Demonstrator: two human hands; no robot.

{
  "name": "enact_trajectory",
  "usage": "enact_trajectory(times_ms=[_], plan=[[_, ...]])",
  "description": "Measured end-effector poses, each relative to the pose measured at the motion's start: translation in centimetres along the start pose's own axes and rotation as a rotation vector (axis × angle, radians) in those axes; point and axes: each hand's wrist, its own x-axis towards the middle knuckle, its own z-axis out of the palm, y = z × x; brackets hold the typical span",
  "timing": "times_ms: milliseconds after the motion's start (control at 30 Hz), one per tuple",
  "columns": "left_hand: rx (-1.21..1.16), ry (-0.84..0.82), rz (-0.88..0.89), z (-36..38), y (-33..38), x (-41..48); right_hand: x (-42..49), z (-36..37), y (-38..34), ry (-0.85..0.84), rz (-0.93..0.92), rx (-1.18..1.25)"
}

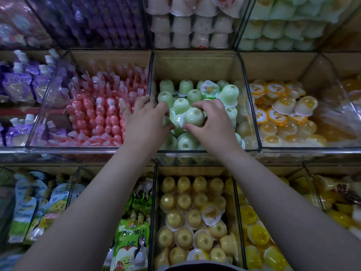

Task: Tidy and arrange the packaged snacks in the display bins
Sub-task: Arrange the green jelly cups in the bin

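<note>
In the middle bin (195, 63) the right grip (212, 118) curled round a green jelly cup (193, 116) atop the heap, the left grip (145, 116) buried among its neighbours, hold unclear; the cup wanted seating gently, dome-up, in a gap.

Dim even light, soft glare on clear bin walls (252, 106), blurred edges, wide-angle bowing

green-cup bin (195, 63) | green cups (185, 87) partly hidden under left hand (145, 119), right hand (214, 122) | purple packs (109, 22) above-left of bin: blurred, cut by top edge
</note>
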Motion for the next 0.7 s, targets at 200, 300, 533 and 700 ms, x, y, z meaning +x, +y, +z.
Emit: enact_trajectory(times_ms=[200, 300, 533, 700], plan=[[-0.089, 0.157, 0.001, 0.8, -0.5, -1.3, 0.1, -0.1, 0.1, 0.024, 0.025, 0.044], [-0.164, 0.245, -0.035, 1.2, -0.6, -1.5, 0.1, -0.3, 0.2, 0.029, 0.038, 0.06], [-0.02, 0.133, -0.017, 1.1, -0.3, -0.7, 0.1, -0.4, 0.0, 0.028, 0.06, 0.074], [-0.094, 0.046, 0.023, 1.2, -0.2, -0.5, 0.1, -0.3, 0.0, 0.035, 0.066, 0.079]])
